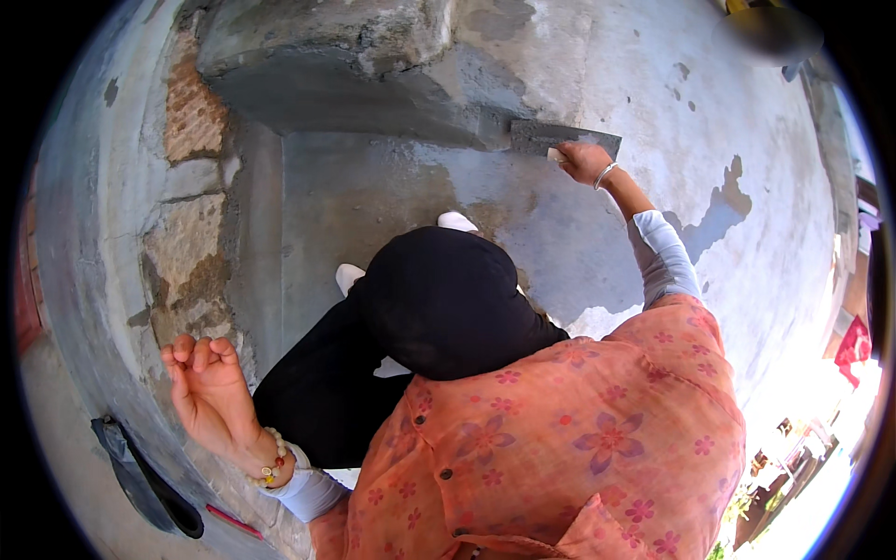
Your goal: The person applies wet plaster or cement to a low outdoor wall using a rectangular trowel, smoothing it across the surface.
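My right hand [586, 162] grips the pale handle of a rectangular plastering trowel [535, 136]. The trowel's grey, mortar-smeared blade lies at the end of a dark band of wet mortar [336, 94], where it meets the pale cement surface. Palm up and empty, my left hand [213, 395] is raised at the lower left with its fingers loosely curled, near a strip of rough stone. Below the mortar band is a smooth, damp grey cement surface [350, 182].
Exposed stone blocks [185, 238] run down the left side. A dark bag-like or rubber object [147, 483] and a thin red item [234, 521] lie at the lower left. A blurred dark round object [770, 35] is at the top right. Red cloth [852, 350] shows at the right.
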A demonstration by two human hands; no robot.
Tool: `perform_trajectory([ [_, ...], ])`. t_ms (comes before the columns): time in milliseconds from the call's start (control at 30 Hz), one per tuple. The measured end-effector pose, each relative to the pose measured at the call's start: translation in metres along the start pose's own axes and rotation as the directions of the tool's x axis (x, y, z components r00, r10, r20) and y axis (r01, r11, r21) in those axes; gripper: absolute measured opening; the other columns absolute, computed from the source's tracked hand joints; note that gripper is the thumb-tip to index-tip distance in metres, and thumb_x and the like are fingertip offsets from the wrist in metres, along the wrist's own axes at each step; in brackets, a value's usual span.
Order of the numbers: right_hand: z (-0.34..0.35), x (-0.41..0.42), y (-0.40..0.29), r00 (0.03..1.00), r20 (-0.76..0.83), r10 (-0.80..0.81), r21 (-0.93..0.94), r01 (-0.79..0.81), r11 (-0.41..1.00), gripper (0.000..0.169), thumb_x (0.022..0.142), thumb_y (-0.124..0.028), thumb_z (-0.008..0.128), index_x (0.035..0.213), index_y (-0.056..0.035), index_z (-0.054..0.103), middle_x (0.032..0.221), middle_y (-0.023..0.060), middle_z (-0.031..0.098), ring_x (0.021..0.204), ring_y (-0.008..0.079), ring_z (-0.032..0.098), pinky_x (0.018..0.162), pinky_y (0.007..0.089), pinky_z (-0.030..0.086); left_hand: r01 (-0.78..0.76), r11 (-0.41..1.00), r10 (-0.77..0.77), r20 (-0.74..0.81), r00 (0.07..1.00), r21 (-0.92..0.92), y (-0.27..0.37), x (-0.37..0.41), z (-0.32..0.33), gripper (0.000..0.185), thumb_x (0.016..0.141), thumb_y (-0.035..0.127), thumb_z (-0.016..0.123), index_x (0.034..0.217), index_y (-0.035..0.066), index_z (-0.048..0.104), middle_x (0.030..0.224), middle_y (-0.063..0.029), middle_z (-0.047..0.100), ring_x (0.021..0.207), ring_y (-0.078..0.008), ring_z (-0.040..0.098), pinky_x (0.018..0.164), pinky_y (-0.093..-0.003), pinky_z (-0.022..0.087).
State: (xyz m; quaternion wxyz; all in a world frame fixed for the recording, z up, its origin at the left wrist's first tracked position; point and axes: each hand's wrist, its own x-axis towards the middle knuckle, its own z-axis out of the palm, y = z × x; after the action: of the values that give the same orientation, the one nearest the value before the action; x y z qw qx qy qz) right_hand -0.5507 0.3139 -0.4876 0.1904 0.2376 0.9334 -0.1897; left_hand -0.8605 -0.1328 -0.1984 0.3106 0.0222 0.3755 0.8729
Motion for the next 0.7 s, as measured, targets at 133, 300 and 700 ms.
perform_trajectory([
  [133,-0.004,0.027,-0.029,1.000,0.030,-0.003,0.024,0.002,1.000,0.029,0.077,-0.023,0.055,0.101,-0.0071,0.055,0.092,0.0152,0.061,0.086,0.0332,0.057,0.072,0.0411,0.045,0.006,1.000,-0.005,-0.017,1.000,0.011,-0.002,0.002,0.003,0.015,0.083,0.002,0.047,0.098,0.004,0.044,0.091,-0.0061,0.043,0.076,-0.0144,0.041,0.087,-0.0374,0.034],
  [300,-0.007,0.039,-0.032,0.993,0.071,0.092,-0.051,-0.088,0.995,0.025,0.077,-0.023,0.055,0.096,-0.0064,0.057,0.089,0.0155,0.061,0.085,0.0331,0.057,0.072,0.0415,0.045,0.009,1.000,-0.009,-0.028,1.000,-0.002,-0.001,0.001,0.000,0.016,0.083,0.002,0.047,0.098,0.004,0.044,0.091,-0.0065,0.043,0.077,-0.0146,0.041,0.087,-0.0374,0.034],
  [700,-0.001,0.032,-0.044,0.999,-0.011,0.052,-0.053,-0.053,0.997,0.023,0.078,-0.025,0.052,0.092,-0.0075,0.057,0.087,0.0144,0.062,0.084,0.0327,0.058,0.071,0.0419,0.046,0.029,0.999,-0.029,0.019,0.999,-0.017,-0.003,0.002,0.003,0.016,0.083,0.002,0.047,0.099,0.004,0.045,0.091,-0.0057,0.042,0.077,-0.0143,0.041,0.086,-0.0368,0.034],
])
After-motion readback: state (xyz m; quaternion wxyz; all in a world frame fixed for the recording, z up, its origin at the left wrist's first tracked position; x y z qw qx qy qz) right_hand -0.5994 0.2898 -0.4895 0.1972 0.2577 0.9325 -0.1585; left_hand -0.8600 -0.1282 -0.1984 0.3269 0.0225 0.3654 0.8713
